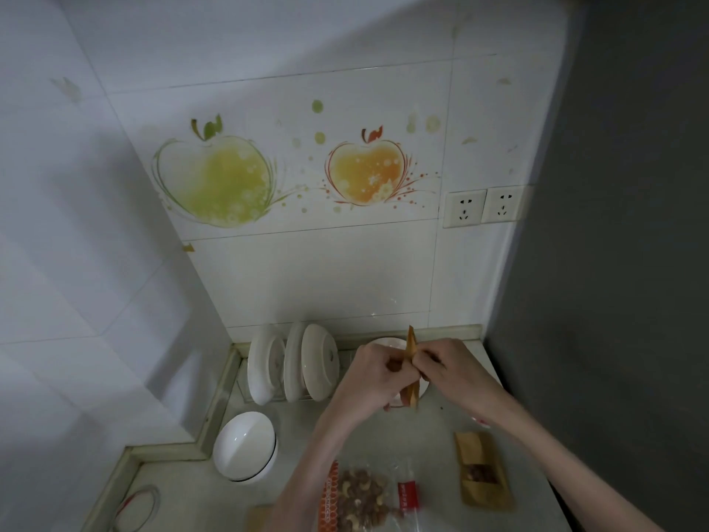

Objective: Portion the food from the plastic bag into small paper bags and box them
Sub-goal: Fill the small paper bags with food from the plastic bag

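Nuts fill the plastic bag (360,497) nearest on the surface (291,447); beyond, left hand (378,372) and right hand (450,368) pinch one small paper bag (411,372) upright between them

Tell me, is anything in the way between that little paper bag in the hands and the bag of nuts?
Nothing visible is. Both the left hand and right hand hold the small paper bag edge-on above the counter. The plastic bag of nuts lies nearer the person, below the left forearm, with bare counter between.
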Demonstrator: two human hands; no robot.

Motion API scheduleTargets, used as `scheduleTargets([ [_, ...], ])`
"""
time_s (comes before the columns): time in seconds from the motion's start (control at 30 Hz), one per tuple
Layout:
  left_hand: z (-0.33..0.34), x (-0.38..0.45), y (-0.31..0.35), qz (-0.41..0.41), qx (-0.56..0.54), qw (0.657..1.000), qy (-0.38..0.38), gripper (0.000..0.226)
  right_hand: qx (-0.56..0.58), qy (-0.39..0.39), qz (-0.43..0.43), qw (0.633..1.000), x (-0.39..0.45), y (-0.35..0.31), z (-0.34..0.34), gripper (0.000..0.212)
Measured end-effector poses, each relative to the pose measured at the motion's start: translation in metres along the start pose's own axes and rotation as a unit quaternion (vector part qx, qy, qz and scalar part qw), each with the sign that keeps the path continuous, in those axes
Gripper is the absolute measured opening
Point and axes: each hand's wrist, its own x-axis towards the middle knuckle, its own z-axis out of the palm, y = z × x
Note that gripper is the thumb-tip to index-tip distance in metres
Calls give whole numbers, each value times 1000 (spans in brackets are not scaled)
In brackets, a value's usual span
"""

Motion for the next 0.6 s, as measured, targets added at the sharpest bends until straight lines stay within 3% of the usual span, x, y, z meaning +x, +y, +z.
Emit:
scheduleTargets([
  [0.1,-9,2,-6,-11,140,989,46,35,-172,-5,-4,985,0,7,-9,42],
  [0.2,-10,5,-14,-41,240,964,103,36,-170,-7,10,985,0,10,-10,41],
  [0.3,7,3,-11,-11,211,969,128,39,-157,16,9,987,4,1,-1,44],
  [0.4,13,1,-8,-20,153,983,97,38,-129,26,11,991,7,-4,1,43],
  [0.53,10,-2,-5,-29,74,994,77,70,-139,-14,-7,990,3,-3,2,42],
  [0.6,9,1,-3,-8,75,993,87,73,-164,-22,-4,986,2,0,4,42],
])
